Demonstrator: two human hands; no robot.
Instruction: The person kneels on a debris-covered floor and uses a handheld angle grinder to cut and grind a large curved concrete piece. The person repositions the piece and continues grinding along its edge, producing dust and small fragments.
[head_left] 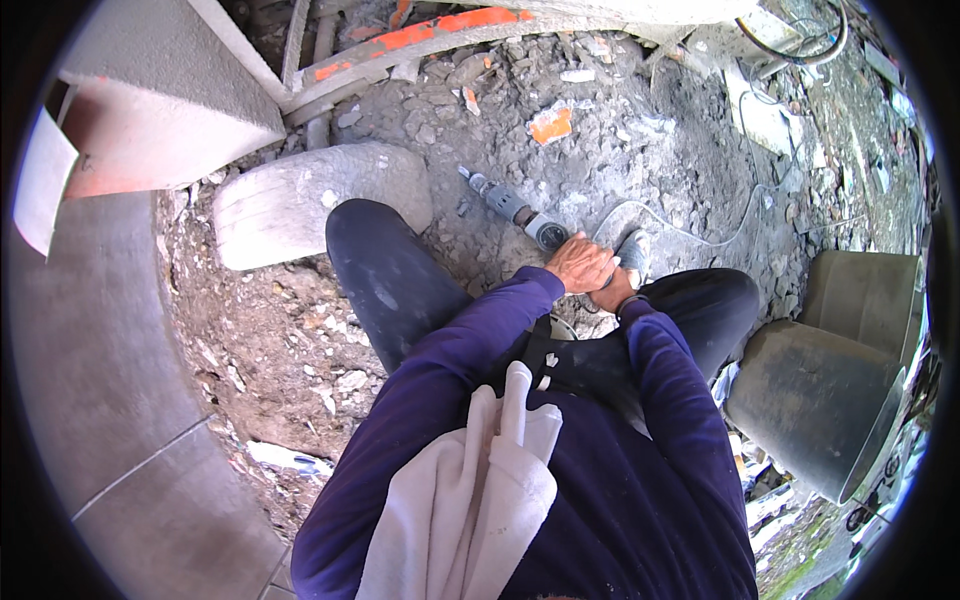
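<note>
A grey power hammer (505,205) with a bit at its tip lies angled on the rubble ground between my knees, its front pointing up and left. My left hand (582,262) is closed over the rear of the hammer. My right hand (614,291) is closed at the tool's back end, just below my left, partly hidden by it. A pale cord (710,243) loops over the ground to the right. A shoe (635,250) shows beside my hands. A whitish cloth (455,500) hangs over my chest.
A pale stone block (320,185) sits by my left knee. A concrete structure with orange paint (170,140) stands upper left. Paving slabs (110,350) run along the left. Two dark buckets (810,400) lie at right. Broken chunks and an orange fragment (550,124) are ahead.
</note>
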